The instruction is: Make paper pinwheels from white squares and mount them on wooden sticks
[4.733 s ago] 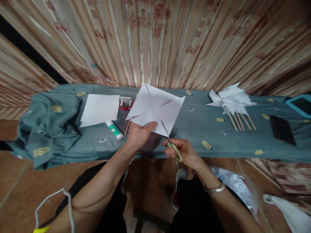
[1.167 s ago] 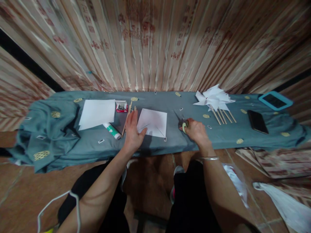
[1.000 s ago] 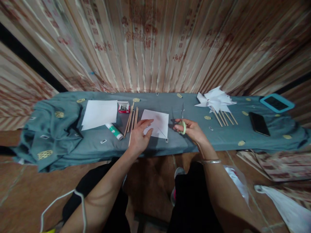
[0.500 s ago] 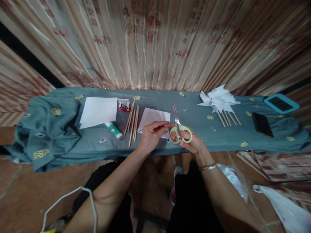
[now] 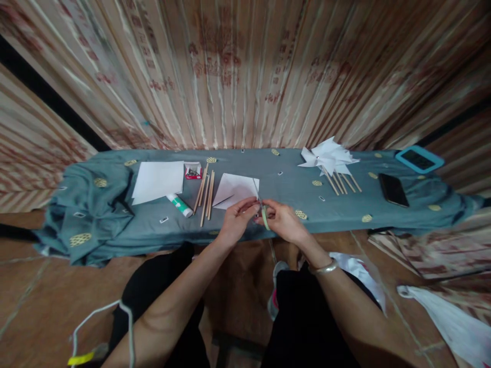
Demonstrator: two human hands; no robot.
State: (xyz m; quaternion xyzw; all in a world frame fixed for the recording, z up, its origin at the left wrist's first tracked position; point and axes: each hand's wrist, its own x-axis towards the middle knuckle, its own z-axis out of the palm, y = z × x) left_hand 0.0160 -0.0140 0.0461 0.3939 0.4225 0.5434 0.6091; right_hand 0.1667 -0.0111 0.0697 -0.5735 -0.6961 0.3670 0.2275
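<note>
My right hand (image 5: 286, 221) is closed around the pale green handles of a pair of scissors (image 5: 265, 217), now seen nearly edge-on. Their thin blades point away from me over the right side of a white paper square (image 5: 238, 186). A dark slit shows at the paper's left near corner. With thumb and fingers pinched together, my left hand (image 5: 237, 220) grips the near edge of this square, close beside the scissors. Its fingertips partly hide the paper's near right corner.
Left of the paper lie wooden sticks (image 5: 210, 197), a red box of small metal pins (image 5: 193, 171), a green-and-white glue tube (image 5: 179, 205) and white sheets (image 5: 159, 179). Paper pinwheels (image 5: 330, 155) on sticks, a phone (image 5: 394, 189) and a blue-framed tablet (image 5: 419, 159) lie right.
The scissors have turned from lying flat to edge-on and moved left, over the paper. My right hand has come close to my left. The view has shifted slightly.
</note>
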